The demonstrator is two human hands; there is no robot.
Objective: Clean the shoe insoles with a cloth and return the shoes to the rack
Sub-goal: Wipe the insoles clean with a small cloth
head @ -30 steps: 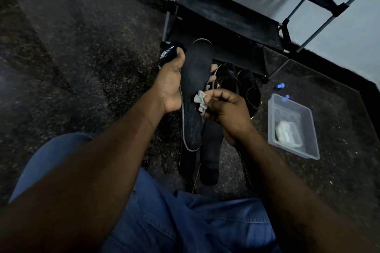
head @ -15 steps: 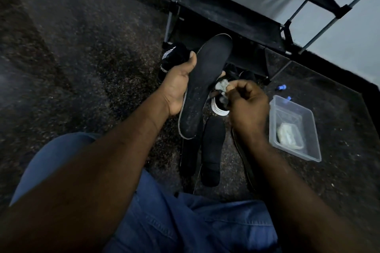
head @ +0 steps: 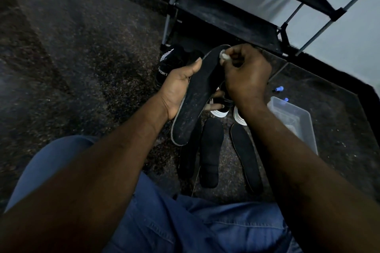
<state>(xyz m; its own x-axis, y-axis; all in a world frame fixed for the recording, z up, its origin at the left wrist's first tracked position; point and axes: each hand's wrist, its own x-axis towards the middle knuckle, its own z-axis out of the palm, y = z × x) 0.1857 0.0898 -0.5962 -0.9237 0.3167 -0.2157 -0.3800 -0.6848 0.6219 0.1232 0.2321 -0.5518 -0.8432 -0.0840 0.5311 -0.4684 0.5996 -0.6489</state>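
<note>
My left hand (head: 176, 90) grips a black insole (head: 195, 98) by its middle, thumb on top, holding it tilted above the floor. My right hand (head: 246, 74) pinches a small pale cloth (head: 224, 56) against the insole's far tip. Below on the floor lie more black insoles (head: 211, 154), (head: 245, 156). A black shoe (head: 170, 63) with white lettering stands left of my left hand. White-soled shoes (head: 220, 112) are partly hidden under my right wrist. The black shoe rack (head: 226, 14) stands just beyond.
A clear plastic tub (head: 296, 121) sits on the dark speckled floor at the right, partly behind my right forearm. Small blue bits (head: 278, 89) lie near it. My blue-jeaned legs fill the bottom of the view. A pale wall runs behind the rack.
My right hand has carried the cloth from the insole's middle up to its far tip. My left hand has tilted the insole's tip rightward and raised it slightly.
</note>
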